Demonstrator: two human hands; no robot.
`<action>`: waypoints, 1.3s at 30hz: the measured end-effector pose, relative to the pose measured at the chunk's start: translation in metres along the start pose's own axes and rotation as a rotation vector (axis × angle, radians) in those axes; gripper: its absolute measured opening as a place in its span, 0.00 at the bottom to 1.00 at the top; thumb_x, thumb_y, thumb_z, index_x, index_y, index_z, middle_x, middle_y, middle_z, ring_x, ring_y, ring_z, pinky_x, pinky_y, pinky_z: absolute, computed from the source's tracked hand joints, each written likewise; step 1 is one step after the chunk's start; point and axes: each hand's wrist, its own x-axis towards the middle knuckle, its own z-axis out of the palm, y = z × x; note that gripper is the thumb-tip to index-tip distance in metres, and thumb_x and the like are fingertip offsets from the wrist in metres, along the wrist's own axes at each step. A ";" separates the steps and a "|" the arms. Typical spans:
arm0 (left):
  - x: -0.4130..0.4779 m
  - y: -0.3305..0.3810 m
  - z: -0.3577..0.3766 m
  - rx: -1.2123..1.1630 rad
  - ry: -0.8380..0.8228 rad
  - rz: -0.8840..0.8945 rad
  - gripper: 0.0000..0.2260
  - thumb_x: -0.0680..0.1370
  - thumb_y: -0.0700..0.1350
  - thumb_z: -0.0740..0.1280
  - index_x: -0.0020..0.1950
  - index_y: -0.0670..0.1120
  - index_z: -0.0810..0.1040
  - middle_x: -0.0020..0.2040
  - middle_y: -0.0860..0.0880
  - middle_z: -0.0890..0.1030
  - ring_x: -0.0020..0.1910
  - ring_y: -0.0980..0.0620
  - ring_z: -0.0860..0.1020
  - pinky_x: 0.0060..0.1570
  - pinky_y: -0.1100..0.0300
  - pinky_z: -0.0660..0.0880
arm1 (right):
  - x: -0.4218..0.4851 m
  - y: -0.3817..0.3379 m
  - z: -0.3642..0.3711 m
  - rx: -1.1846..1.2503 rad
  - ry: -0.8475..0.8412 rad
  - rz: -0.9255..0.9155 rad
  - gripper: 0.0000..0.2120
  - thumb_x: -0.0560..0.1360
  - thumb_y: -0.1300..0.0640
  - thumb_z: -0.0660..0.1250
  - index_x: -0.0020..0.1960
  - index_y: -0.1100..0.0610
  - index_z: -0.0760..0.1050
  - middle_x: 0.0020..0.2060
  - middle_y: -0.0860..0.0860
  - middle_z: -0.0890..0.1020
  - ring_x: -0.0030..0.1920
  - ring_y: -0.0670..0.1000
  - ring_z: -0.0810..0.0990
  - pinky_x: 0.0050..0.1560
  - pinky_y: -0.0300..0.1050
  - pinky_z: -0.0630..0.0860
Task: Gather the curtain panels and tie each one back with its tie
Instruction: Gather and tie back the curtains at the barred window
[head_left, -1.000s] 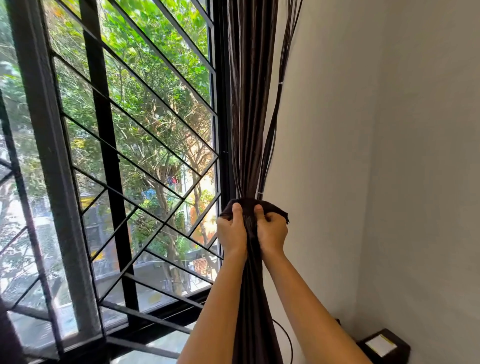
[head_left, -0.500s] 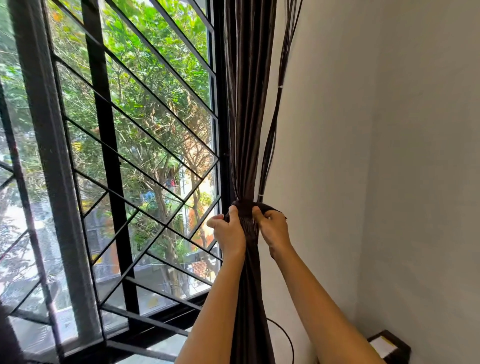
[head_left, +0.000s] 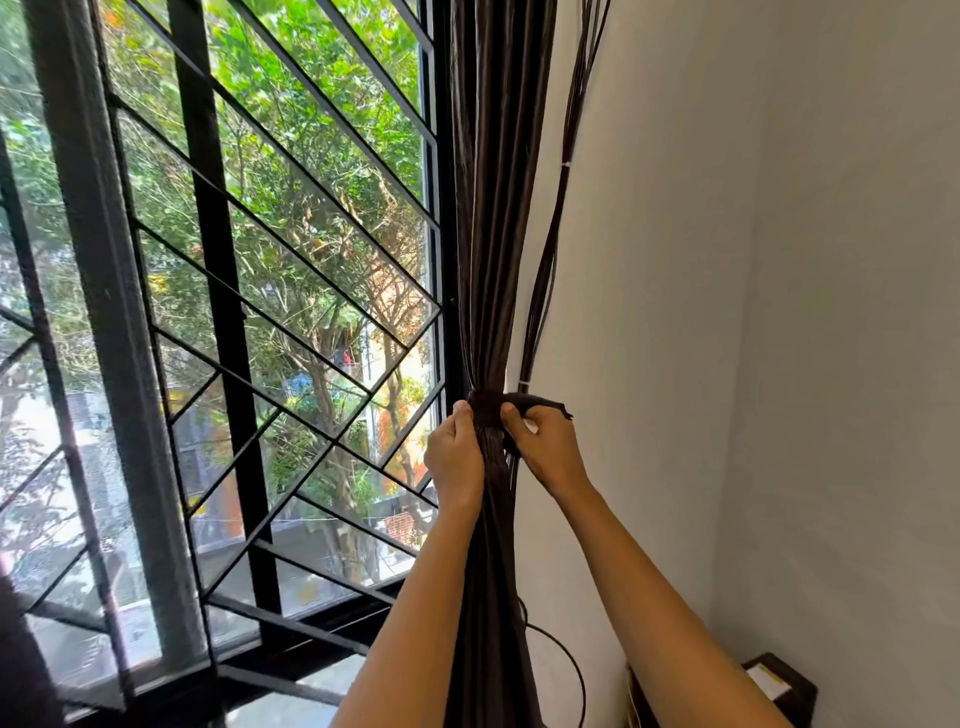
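dark curtain (head_left: 493, 208) gathered, tie (head_left: 491, 408) cinching it

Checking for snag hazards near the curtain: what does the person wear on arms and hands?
Nothing worn shows. The left hand and right hand carry no glove, ring, watch or bracelet in view, and both forearms are sleeveless to the frame's bottom edge.

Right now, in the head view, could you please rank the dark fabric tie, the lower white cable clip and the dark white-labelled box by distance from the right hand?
1. Dark fabric tie: pinched in the right hand.
2. Lower white cable clip: just above it.
3. Dark white-labelled box: far below, bottom right.
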 end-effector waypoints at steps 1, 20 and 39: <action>0.000 0.000 0.000 0.003 -0.010 0.000 0.23 0.82 0.52 0.56 0.37 0.39 0.78 0.31 0.45 0.76 0.32 0.50 0.74 0.36 0.54 0.70 | 0.001 0.000 -0.002 -0.028 -0.015 -0.004 0.15 0.79 0.52 0.64 0.38 0.58 0.79 0.32 0.49 0.79 0.30 0.39 0.76 0.33 0.28 0.70; -0.015 -0.004 -0.007 0.162 0.028 0.461 0.07 0.81 0.38 0.58 0.56 0.40 0.73 0.47 0.51 0.73 0.41 0.60 0.73 0.41 0.72 0.71 | -0.008 -0.041 -0.031 0.164 0.098 0.270 0.16 0.73 0.51 0.71 0.31 0.60 0.76 0.28 0.51 0.79 0.27 0.44 0.77 0.27 0.32 0.70; -0.022 0.016 -0.018 0.405 -0.073 0.605 0.09 0.79 0.44 0.64 0.39 0.45 0.72 0.31 0.55 0.72 0.30 0.60 0.72 0.28 0.71 0.65 | -0.016 -0.044 -0.021 0.856 0.192 0.526 0.06 0.71 0.63 0.73 0.47 0.61 0.79 0.39 0.54 0.83 0.39 0.50 0.82 0.41 0.40 0.80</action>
